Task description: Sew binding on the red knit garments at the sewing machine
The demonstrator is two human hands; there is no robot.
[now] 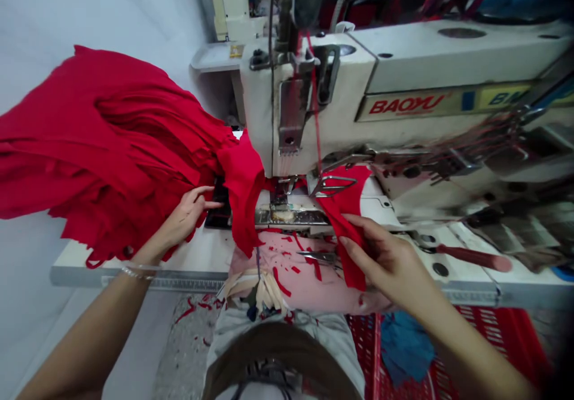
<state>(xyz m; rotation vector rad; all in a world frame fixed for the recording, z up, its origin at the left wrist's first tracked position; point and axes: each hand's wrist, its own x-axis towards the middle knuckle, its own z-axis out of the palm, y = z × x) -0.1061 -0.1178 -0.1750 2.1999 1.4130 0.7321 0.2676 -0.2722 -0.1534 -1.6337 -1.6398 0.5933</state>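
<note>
My left hand (186, 211) has its fingers stretched out at the black plate on the left of the sewing machine (309, 202) bed, holding nothing. Beside it lies a big heap of red fabric pieces (121, 131). One red piece (244, 202) hangs over the bed's front edge, left of the presser foot (280, 191). With thumb and fingers, my right hand (381, 250) pinches another red fabric piece (347, 232), right of the needle area. Pointed metal blades (318, 256) stick out from behind that piece; their handle is hidden, so I cannot tell whether the hand holds them.
Red scraps lie on a pink cloth (309, 292) below the bed. A red-handled screwdriver (470, 256) rests on the table at right. Red baskets (497, 340) with a blue cloth (406, 346) stand beneath. Red thread runs down the machine head. Another machine (237, 5) stands behind.
</note>
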